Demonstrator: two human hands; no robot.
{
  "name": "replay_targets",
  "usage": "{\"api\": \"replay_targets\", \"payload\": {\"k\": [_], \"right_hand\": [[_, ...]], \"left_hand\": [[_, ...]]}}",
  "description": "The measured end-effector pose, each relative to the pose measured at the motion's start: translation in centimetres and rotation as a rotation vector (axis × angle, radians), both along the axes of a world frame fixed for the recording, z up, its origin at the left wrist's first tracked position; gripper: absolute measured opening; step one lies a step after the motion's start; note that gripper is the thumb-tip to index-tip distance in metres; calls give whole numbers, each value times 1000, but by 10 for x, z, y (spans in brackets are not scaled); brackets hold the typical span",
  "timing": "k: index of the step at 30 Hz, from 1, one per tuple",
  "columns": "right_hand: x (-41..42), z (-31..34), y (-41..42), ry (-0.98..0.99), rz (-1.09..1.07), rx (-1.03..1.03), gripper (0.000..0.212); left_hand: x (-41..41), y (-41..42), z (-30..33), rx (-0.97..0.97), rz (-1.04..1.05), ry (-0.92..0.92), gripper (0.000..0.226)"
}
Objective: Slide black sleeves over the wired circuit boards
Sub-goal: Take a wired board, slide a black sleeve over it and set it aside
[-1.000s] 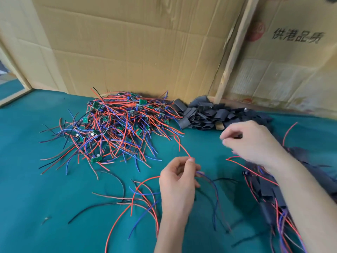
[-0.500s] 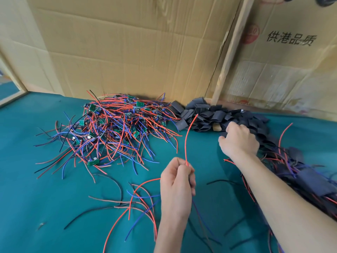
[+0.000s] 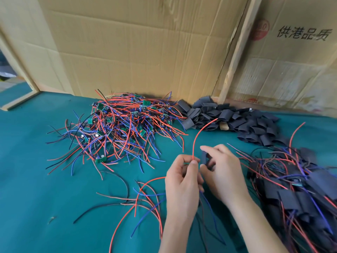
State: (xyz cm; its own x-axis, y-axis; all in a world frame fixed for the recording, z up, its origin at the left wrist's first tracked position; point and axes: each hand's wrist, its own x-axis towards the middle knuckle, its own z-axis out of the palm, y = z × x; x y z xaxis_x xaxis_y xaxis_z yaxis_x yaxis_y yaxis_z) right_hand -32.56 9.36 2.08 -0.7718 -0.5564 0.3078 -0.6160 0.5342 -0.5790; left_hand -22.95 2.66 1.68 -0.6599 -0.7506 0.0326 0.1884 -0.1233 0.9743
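Black sleeve (image 3: 204,157): pinched upright between the thumb and fingers of the right hand (image 3: 223,172), above the green-covered table's (image 3: 36,189) near middle, just beside the other hand.
Left hand (image 3: 182,181): fingers curled round a wired board's leads; one red wire (image 3: 197,137) arcs up from the pinch, blue and black leads trail below the palm. The board itself is hidden inside the grip.
What changed: half a second ago the right hand was reaching into the loose sleeve pile (image 3: 231,119) at the table's far edge; now it is back at the centre with one sleeve, and the two hands almost touch.
What it means: by the look of it the fetch is over and threading is about to begin; the sleeve's open end faces the wire bundle, but nothing has entered it yet.
Unsleeved stock: a tangled heap of wired circuit boards (image 3: 124,128) lies toward the far left, small green boards showing among red, blue and black leads.
Finished stock: sleeved units (image 3: 295,194) are stacked along the right edge, wires poking out.
Strays: loose wires (image 3: 142,198) lie on the cloth left of the left wrist.
Backdrop: cardboard sheets (image 3: 136,48) and a wooden batten (image 3: 235,57) stand behind the table.
Progress: judging by the piles, a good deal remains.
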Motion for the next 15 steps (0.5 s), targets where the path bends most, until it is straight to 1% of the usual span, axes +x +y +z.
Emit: {"api": "replay_targets", "payload": {"k": [3, 9, 13, 15], "right_hand": [[-1, -3, 0, -61, 61, -68, 44], [-7, 0, 0, -191, 35, -120, 36], [-12, 3, 3, -259, 49, -170, 44], [-13, 3, 2, -270, 66, -131, 47]], "left_hand": [[-1, 0, -2, 1, 25, -13, 22], [0, 0, -3, -30, 30, -30, 20], [0, -1, -5, -47, 32, -42, 21], [-1, 0, -5, -42, 37, -41, 24]]}}
